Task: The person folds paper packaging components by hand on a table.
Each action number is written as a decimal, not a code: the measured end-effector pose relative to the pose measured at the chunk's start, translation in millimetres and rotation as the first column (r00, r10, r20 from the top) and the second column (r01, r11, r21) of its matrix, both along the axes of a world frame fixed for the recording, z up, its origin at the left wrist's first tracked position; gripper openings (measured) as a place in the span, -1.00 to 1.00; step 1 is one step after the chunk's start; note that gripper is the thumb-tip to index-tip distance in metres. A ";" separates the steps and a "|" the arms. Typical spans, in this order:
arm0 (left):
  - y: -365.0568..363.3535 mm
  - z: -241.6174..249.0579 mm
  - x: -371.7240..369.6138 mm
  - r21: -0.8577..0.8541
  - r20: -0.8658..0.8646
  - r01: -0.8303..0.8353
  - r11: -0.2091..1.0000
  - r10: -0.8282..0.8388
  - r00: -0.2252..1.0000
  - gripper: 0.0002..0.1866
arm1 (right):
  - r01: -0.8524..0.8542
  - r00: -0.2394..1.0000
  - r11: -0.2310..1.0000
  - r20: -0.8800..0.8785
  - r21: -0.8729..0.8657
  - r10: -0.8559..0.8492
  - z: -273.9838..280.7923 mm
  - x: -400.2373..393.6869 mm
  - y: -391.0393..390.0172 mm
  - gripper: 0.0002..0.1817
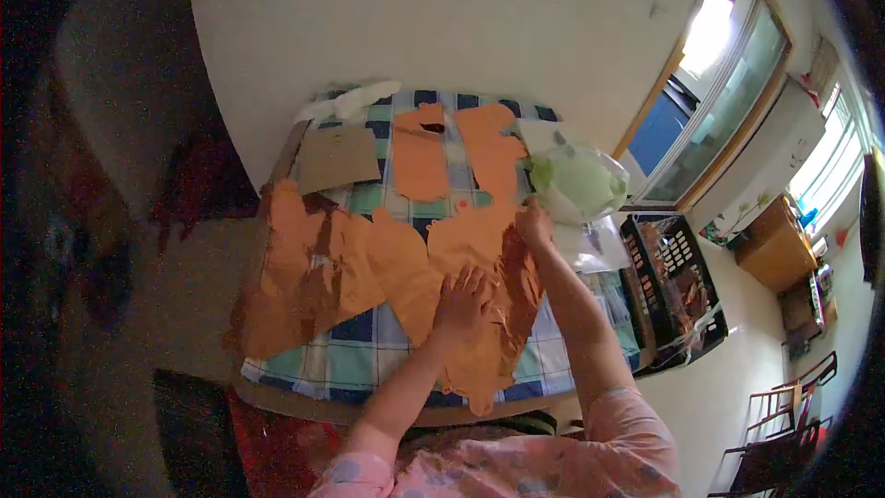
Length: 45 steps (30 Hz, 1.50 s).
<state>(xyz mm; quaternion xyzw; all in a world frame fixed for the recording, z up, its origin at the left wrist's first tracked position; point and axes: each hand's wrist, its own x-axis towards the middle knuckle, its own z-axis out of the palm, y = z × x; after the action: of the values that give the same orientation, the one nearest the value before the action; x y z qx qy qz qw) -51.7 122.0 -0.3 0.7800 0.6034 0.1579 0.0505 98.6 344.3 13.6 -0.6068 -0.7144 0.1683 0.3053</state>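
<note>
A large orange-copper foil sheet [475, 337] with a cut outline lies on the checkered cloth [378, 350] in front of me. My left hand [466, 300] rests on its middle with the fingers spread. At the sheet's upper right edge is my right hand [533, 224], its fingers pinched together on the foil. More shiny foil [295, 290] spreads to the left, partly creased. Two smaller orange cut pieces, one [419, 161] at the back middle and another [493, 152] to its right, lie flat beyond the hands.
A brown cardboard piece [339, 159] lies at the back left, near a white bundle [355, 100]. Clear plastic bags, one with pale green contents [581, 184], sit at the right edge. Beside the table stands a black crate [678, 286]. Wooden chairs are farther right.
</note>
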 end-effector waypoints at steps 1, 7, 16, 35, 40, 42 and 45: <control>-0.7 0.1 -0.1 -0.002 -0.005 -0.001 1.000 0.001 1.000 -0.43 | -0.073 0.997 0.994 0.000 0.083 0.073 -9.4 0.1 -3.8 -0.66; 13.8 -34.5 5.4 0.085 0.045 -0.027 0.996 0.023 0.999 -0.43 | -0.265 0.964 0.917 0.108 0.299 0.244 -30.4 21.8 -105.4 -0.81; 9.7 -20.3 4.0 0.076 0.060 -0.029 0.997 0.025 0.998 -0.45 | -0.311 0.941 0.876 0.251 0.369 0.228 -13.6 22.2 -131.2 -0.75; 13.4 -37.5 8.3 0.263 -0.057 -0.052 0.963 0.069 0.996 -0.43 | -0.065 0.911 0.958 0.408 0.281 -0.057 0.2 18.9 -13.4 -0.61; 10.8 -19.7 1.2 0.082 -0.017 0.013 0.997 -0.012 1.000 -0.43 | 0.172 0.878 0.983 0.462 -0.065 -0.123 -25.1 17.6 45.1 -0.40; 22.7 -54.5 8.0 0.493 -0.144 -0.069 0.867 0.160 0.977 -0.44 | 0.127 0.890 0.985 0.451 -0.114 -0.062 -33.9 24.2 62.2 -0.43; 28.1 -67.9 11.5 0.670 -0.152 -0.088 0.737 0.252 0.956 -0.44 | 0.119 0.922 0.989 0.380 -0.085 -0.079 -49.7 33.6 79.1 -0.47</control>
<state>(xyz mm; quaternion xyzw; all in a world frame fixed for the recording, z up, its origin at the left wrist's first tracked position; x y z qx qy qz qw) -40.2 150.1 -68.2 0.7018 0.5803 0.2708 -0.3121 132.2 423.5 -36.1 -0.6785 -0.7179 0.0712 0.1381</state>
